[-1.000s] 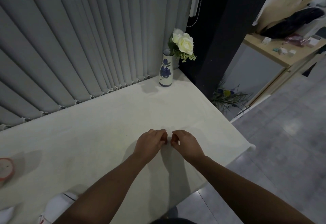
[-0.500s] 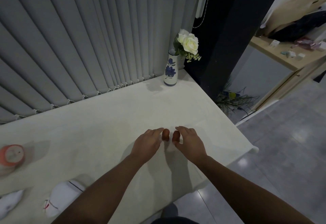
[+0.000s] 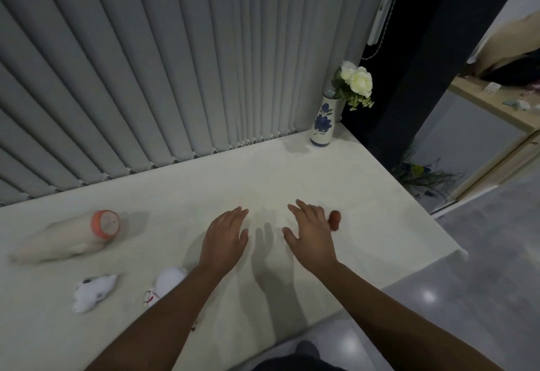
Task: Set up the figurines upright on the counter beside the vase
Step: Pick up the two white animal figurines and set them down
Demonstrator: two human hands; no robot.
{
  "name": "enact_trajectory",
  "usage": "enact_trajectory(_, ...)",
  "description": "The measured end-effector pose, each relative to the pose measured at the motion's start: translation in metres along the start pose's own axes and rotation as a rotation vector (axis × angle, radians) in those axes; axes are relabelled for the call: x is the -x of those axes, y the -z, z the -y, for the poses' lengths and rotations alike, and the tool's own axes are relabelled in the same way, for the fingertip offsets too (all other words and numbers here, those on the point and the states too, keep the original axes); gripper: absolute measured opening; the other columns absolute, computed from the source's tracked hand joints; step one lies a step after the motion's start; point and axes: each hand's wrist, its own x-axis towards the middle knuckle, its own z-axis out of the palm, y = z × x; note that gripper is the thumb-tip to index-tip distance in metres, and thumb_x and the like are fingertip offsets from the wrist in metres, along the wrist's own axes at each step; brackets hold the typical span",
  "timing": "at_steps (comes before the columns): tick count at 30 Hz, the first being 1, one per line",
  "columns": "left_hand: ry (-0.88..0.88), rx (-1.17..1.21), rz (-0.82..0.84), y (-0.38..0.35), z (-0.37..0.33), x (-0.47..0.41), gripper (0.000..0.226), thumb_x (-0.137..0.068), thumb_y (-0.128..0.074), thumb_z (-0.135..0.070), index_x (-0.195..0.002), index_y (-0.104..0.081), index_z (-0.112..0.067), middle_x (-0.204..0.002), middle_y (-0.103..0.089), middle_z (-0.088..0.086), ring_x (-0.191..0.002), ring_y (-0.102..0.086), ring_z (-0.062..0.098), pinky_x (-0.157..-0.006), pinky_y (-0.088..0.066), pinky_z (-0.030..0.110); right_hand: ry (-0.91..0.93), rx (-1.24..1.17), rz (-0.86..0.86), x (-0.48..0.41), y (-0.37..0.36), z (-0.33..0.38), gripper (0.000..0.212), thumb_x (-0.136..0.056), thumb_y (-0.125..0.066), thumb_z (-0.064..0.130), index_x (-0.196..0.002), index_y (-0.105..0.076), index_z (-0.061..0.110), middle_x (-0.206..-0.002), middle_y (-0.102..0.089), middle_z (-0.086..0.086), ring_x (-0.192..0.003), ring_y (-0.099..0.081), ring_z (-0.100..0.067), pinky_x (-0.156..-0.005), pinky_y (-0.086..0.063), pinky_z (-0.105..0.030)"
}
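Lying toppled — tan figurine (image 3: 62, 240), orange base (image 3: 105, 223) toward the blinds (image 3: 175, 63).

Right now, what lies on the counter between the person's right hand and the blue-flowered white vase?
Head view: nothing; only bare pale counter separates the right hand from the blue-flowered white vase.

Both forearms are bare, no sleeves, rings or watch visible.

White vase (image 3: 323, 123), blue floral pattern
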Motion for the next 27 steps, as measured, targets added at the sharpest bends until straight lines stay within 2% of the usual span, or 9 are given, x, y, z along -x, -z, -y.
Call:
enact_trajectory(4, 0.055, -0.028, -0.044, 0.025, 0.053, 0.039, 0.05, -0.086, -0.031, -0.036, -0.123, -0.058, -0.016, -0.129, -0.061, 0.007, -0.119, -0.057, 0.025, -0.102, -0.04, 0.037, 0.023, -0.084, 0.034, 0.026, -0.028, 0.056, 0.05, -0.091, -0.053, 0.039, -0.138, -0.045, 0.023, -0.152, -0.039, 0.002, -0.14, -0.029, -0.024, -0.115, -0.027, -0.041)
enact_trajectory(7, 0.111, -0.004, -0.089, 0.041, 0.087, 0.064, 0.044, -0.086, -0.034, -0.033, -0.118, -0.06, -0.017, -0.127, -0.062, 0.006, -0.117, -0.056, 0.024, -0.101, -0.033, 0.032, 0.057, -0.105, 0.053, 0.044, -0.049, 0.089, 0.052, -0.089, -0.046, 0.046, -0.137, -0.047, 0.024, -0.15, -0.041, 0.002, -0.139, -0.031, -0.024, -0.115, -0.029, -0.043)
enact_trajectory(11, 0.195, 0.007, -0.154, 0.066, 0.142, 0.114, 0.04, -0.084, -0.038, -0.027, -0.112, -0.063, -0.012, -0.119, -0.065, 0.01, -0.111, -0.06, 0.027, -0.096, -0.036, 0.03, 0.135, -0.125, 0.115, 0.074, -0.082, 0.146, 0.063, -0.081, -0.035, 0.053, -0.134, -0.051, 0.024, -0.15, -0.042, 0.001, -0.136, -0.035, -0.026, -0.113, -0.032, -0.043)
enact_trajectory(16, 0.305, -0.042, -0.123, 0.082, 0.188, 0.159, 0.042, -0.082, -0.036, -0.029, -0.11, -0.063, -0.013, -0.118, -0.066, 0.01, -0.11, -0.059, 0.027, -0.091, -0.048, 0.039, 0.195, -0.064, 0.154, 0.097, -0.112, 0.188, 0.06, -0.08, -0.041, 0.053, -0.13, -0.055, 0.023, -0.146, -0.047, -0.002, -0.131, -0.043, -0.029, -0.109, -0.038, -0.046)
enact_trajectory(19, 0.337, -0.015, -0.125, 0.087, 0.208, 0.183, 0.04, -0.078, -0.039, -0.024, -0.109, -0.061, -0.014, -0.116, -0.066, 0.008, -0.107, -0.06, 0.026, -0.089, -0.048, 0.037, 0.223, -0.014, 0.15, 0.106, -0.127, 0.205, 0.053, -0.077, -0.054, 0.045, -0.126, -0.057, 0.024, -0.141, -0.053, -0.004, -0.125, -0.05, -0.032, -0.103, -0.044, -0.048)
enact_trajectory(23, 0.349, 0.047, -0.171, 0.092, 0.223, 0.202, 0.042, -0.071, -0.044, -0.019, -0.112, -0.055, -0.013, -0.109, -0.067, 0.009, -0.101, -0.053, 0.019, -0.086, -0.04, 0.028, 0.213, 0.079, 0.161, 0.112, -0.143, 0.224, 0.064, -0.067, -0.073, 0.041, -0.127, -0.056, 0.023, -0.137, -0.056, -0.006, -0.122, -0.054, -0.034, -0.102, -0.045, -0.053)
enact_trajectory(27, 0.411, 0.11, -0.08, 0.086, 0.241, 0.211, 0.051, -0.076, -0.049, -0.028, -0.125, -0.049, -0.015, -0.122, -0.059, 0.005, -0.111, -0.053, 0.023, -0.094, -0.044, 0.035, 0.153, 0.199, 0.183, 0.116, -0.155, 0.232, 0.073, -0.056, -0.081, 0.043, -0.123, -0.059, 0.024, -0.135, -0.058, -0.008, -0.121, -0.056, -0.035, -0.097, -0.042, -0.06)
